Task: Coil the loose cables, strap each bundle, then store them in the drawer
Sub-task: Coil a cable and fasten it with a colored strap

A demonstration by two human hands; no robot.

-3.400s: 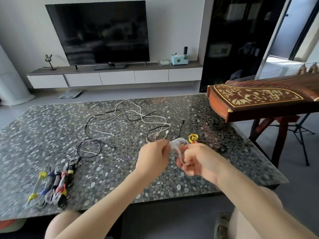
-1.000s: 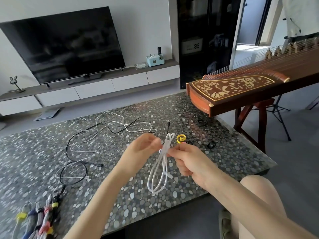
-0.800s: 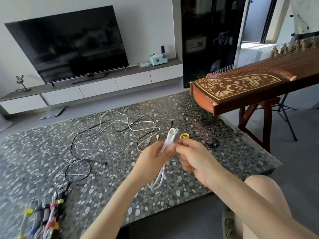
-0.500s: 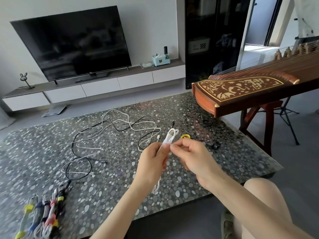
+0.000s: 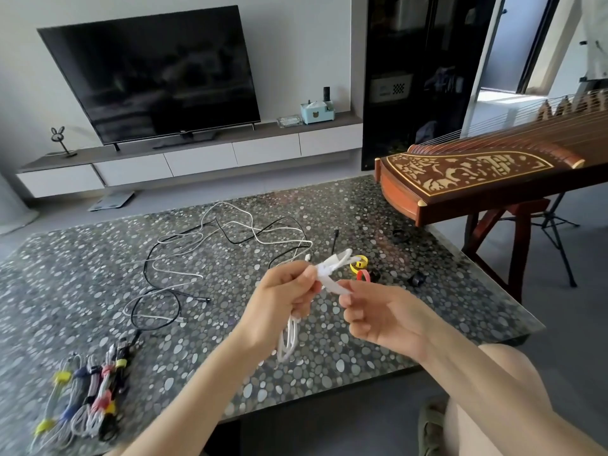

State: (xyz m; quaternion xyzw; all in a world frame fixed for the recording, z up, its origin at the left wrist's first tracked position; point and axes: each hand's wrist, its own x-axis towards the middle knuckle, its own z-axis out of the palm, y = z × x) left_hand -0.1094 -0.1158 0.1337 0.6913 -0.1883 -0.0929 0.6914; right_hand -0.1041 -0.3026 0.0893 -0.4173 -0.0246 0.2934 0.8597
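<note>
The left hand (image 5: 283,297) grips one coiled white cable (image 5: 289,340) above the counter (image 5: 460,301). One end of the coil pokes out past the thumb, and the other loops hang below the palm. The right hand (image 5: 378,311), just beside it, pinches the free end of a white strap (image 5: 332,284) that runs to the coil at the left thumb. Just behind the hands lie one yellow strap ring (image 5: 358,262) and one red strap ring (image 5: 363,276). Farther back sprawls a tangle of loose cables (image 5: 230,238), white and black, their number unclear. At the near left edge lies a row of strapped bundles (image 5: 88,396), at least four, bound in yellow, blue and red.
</note>
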